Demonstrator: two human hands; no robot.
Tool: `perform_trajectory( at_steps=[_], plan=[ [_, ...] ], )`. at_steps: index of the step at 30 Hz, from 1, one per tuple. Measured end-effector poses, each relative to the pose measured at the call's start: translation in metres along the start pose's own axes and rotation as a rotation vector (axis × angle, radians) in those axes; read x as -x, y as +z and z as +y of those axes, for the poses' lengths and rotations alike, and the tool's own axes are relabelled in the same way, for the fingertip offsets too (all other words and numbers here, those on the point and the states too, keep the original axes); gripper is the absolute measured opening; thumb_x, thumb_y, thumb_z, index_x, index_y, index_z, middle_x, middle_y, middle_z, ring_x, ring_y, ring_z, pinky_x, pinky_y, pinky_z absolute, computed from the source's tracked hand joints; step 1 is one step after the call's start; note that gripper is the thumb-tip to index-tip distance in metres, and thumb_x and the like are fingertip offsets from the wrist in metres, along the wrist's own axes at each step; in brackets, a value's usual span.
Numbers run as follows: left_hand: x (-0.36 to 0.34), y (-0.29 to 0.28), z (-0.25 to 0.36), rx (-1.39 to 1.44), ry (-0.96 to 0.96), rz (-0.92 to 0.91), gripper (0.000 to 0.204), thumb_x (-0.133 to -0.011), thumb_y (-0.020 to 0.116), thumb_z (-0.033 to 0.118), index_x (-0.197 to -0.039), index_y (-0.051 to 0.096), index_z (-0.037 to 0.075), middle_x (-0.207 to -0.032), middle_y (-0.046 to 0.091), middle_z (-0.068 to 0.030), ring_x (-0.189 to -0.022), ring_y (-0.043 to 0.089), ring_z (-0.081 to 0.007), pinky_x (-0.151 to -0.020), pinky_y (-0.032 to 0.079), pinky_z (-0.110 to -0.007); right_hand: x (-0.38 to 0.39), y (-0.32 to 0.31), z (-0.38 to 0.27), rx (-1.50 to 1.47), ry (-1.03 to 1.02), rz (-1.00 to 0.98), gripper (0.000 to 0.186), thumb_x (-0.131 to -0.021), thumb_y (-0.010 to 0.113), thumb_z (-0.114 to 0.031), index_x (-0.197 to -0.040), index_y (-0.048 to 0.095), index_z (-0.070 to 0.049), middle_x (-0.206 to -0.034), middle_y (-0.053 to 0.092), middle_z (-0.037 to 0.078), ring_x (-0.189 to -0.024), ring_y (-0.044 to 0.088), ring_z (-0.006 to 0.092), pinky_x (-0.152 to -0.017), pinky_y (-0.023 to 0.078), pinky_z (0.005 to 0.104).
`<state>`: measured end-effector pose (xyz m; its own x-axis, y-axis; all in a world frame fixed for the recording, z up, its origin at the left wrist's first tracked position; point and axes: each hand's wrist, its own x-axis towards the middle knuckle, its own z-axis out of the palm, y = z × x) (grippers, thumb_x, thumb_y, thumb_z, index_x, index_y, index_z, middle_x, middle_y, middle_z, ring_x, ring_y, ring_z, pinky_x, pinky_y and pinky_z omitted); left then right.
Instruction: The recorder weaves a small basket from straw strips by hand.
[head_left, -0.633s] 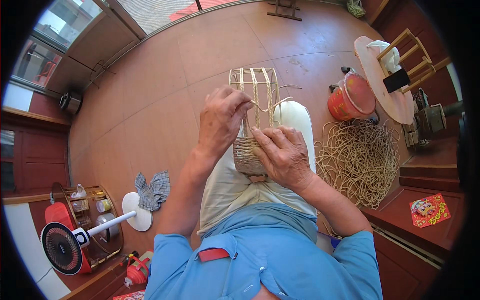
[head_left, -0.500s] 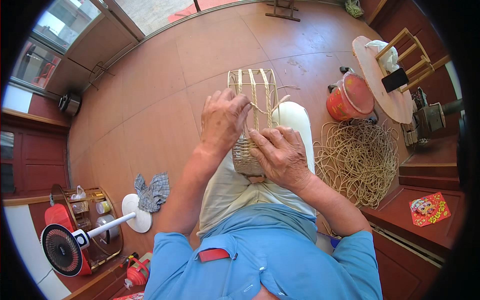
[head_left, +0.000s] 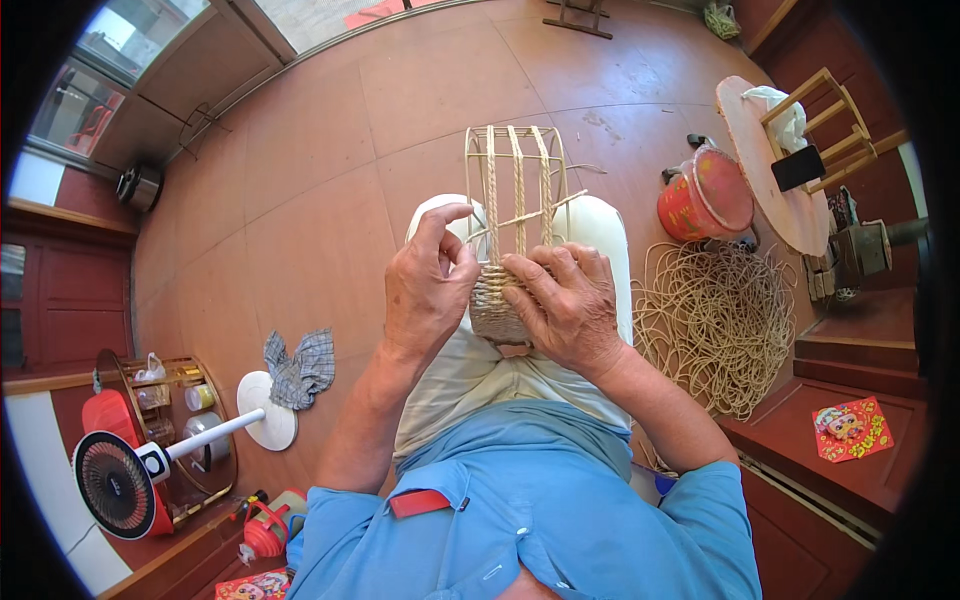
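A small, narrow basket frame (head_left: 519,180) with twisted cord uprights rests on my lap between my knees. Its near end is tightly woven cord (head_left: 494,310); the far end is bare rods and uprights. My right hand (head_left: 568,305) grips the woven end from the right, thumb and fingers pressed on the weave's upper edge. A loose cord (head_left: 540,212) slants across the uprights toward my left hand (head_left: 430,280). That hand is just left of the frame, index finger and thumb apart, the other fingers curled; no cord shows clearly gripped in it.
A large heap of cord (head_left: 715,325) lies on the floor at right. Beyond it stand a red bucket (head_left: 705,195) and a round wooden board (head_left: 775,165). A white-stemmed fan (head_left: 115,485), a round base and a checked cloth (head_left: 300,368) are at left.
My left hand has come down and left, off the uprights, its thumb and index finger parting. My right hand stays on the weave. The frame has shifted slightly right in view.
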<state>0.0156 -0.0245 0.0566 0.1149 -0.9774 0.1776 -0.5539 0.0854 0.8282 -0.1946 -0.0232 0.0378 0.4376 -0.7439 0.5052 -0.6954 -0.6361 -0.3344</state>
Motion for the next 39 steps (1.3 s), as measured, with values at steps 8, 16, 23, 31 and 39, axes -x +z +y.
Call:
perform_trajectory(
  at_steps=[8, 16, 23, 31, 39],
  plan=[
    [0.003, -0.002, -0.016, -0.088, 0.013, 0.127, 0.049, -0.091, 0.069, 0.0, -0.139, 0.067, 0.011, -0.077, 0.065, -0.0061, -0.066, 0.066, -0.0225, -0.067, 0.056, -0.041, -0.02, 0.01, -0.017, -0.034, -0.017, 0.058, 0.029, -0.094, 0.083, -0.023, -0.122, 0.08, -0.016, -0.111, 0.067, 0.004, -0.108, 0.062, 0.0267, -0.093, 0.046, 0.0441],
    [-0.004, -0.074, -0.11, -0.304, -0.08, 0.264, 0.048, -0.092, 0.068, 0.0, -0.138, 0.067, 0.012, -0.071, 0.059, -0.0019, -0.064, 0.06, -0.0128, -0.062, 0.051, -0.035, -0.04, 0.027, -0.025, -0.079, 0.153, 0.042, 0.016, -0.092, 0.084, -0.027, -0.086, 0.075, -0.015, -0.097, 0.063, 0.003, -0.097, 0.061, 0.0269, -0.087, 0.045, 0.0447],
    [0.03, -0.241, -0.294, 0.068, -0.568, 0.357, 0.037, -0.095, 0.071, 0.002, -0.132, 0.07, 0.002, -0.088, 0.064, 0.0018, -0.066, 0.054, -0.0054, -0.057, 0.042, -0.021, -0.042, 0.03, -0.025, -0.105, 0.228, 0.081, 0.015, -0.088, 0.08, -0.023, -0.085, 0.071, -0.011, -0.094, 0.062, 0.007, -0.096, 0.06, 0.0283, -0.084, 0.043, 0.0456],
    [0.074, -0.273, -0.32, -0.31, -0.477, 0.181, 0.024, -0.102, 0.078, 0.023, -0.115, 0.078, 0.003, -0.095, 0.075, -0.0028, -0.08, 0.068, -0.0099, -0.066, 0.055, -0.027, -0.047, 0.037, -0.03, -0.124, 0.227, 0.075, 0.014, -0.085, 0.079, -0.02, -0.082, 0.069, -0.011, -0.091, 0.062, 0.007, -0.092, 0.061, 0.0284, -0.084, 0.044, 0.0461],
    [0.027, -0.004, -0.048, 0.743, -0.461, -0.113, 0.021, -0.112, 0.071, 0.022, -0.117, 0.079, 0.002, -0.094, 0.076, -0.0013, -0.078, 0.068, -0.0071, -0.069, 0.055, -0.024, -0.046, 0.034, -0.033, -0.09, 0.226, 0.051, 0.015, -0.085, 0.081, -0.023, -0.082, 0.07, -0.014, -0.091, 0.063, 0.006, -0.091, 0.061, 0.0286, -0.083, 0.043, 0.0464]
  ],
)
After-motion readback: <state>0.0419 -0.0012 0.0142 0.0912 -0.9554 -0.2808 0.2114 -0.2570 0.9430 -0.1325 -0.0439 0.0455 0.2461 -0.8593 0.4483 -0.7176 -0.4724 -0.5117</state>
